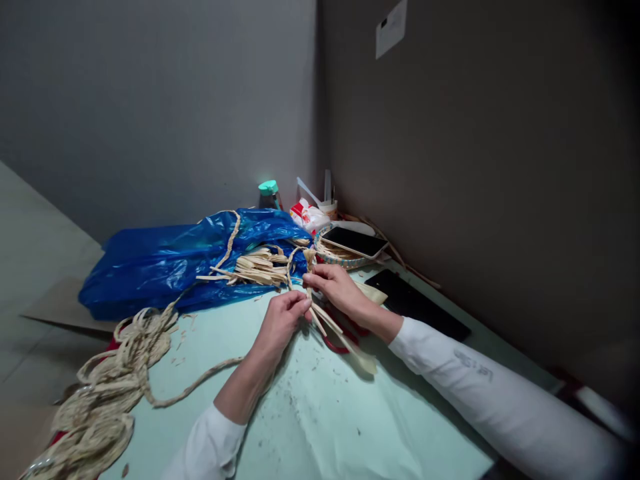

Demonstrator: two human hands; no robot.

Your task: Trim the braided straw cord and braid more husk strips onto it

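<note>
My left hand (pixel 280 325) pinches a braid of pale dried plant strips, its fingertips pressed together near the middle of the table. Just above and to the right, my right hand (pixel 343 293) is closed on the same braid with thumb and fingers. Loose strip ends (pixel 345 337) fan out below the fingers toward the right, one broad and leaf-like. Under them lies a red looped object (pixel 336 345), perhaps scissor handles, partly hidden. A bundle of cut dried strips (pixel 263 267) rests behind my left hand. Finished braided cord (pixel 143 343) lies heaped along the table's left edge.
A blue plastic bag (pixel 145 263) covers the back left. Behind my right hand, a phone (pixel 355 241) lies on a woven basket (pixel 345 261). A black flat device (pixel 420 303) sits by the wall. A teal-capped bottle (pixel 269 192) and a cup (pixel 329 209) stand in the corner.
</note>
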